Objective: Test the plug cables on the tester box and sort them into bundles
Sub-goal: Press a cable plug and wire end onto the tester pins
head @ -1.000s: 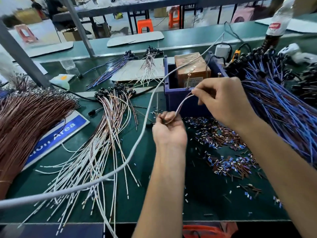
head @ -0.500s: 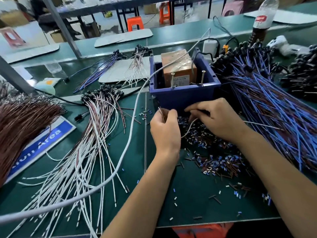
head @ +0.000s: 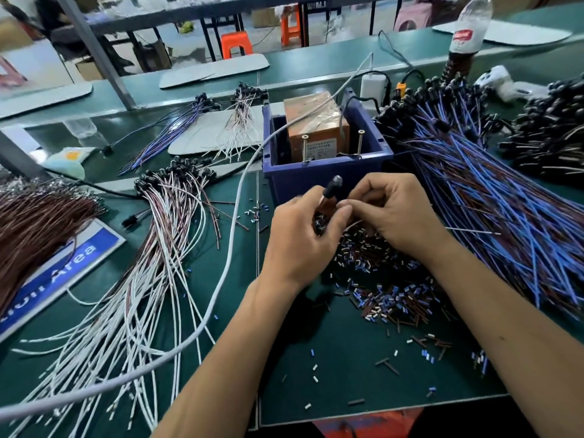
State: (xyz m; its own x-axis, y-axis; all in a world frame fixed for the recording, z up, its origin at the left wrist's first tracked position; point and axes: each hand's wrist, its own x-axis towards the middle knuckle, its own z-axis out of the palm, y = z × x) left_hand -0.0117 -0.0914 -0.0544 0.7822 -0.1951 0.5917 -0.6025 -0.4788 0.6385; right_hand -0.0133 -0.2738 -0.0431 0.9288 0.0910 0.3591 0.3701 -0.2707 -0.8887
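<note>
- Head view, change: a second ago the right hand (head: 396, 213) was raised at the rim of the tester box (head: 325, 175), drawing a pale wire up from the left hand (head: 300, 238). Both hands have since come down and together just in front of the box, and a black plug head (head: 333, 186) is now exposed above them.
- Head view, meaning: judged from this, the contact with the box is finished for this plug cable and it is being turned in the hands, either for sorting or for a second check; which bundle it belongs to cannot be told.
- Head view, left hand: knuckles up, fingers curled, grasping the plug cable just below the plug head.
- Head view, right hand: fingers bent inward, fingertips touching the left hand's; it appears to pinch the cable's thin wire, but the contact point is hidden.
- Head view, location: the held cable is above the worktop (head: 347, 368), over the scattered wire offcuts (head: 385, 295).
- Head view, bundles: white-and-brown cable bundle (head: 158, 248) lies left of the hands; blue cable bundle (head: 493, 197) lies right.
</note>
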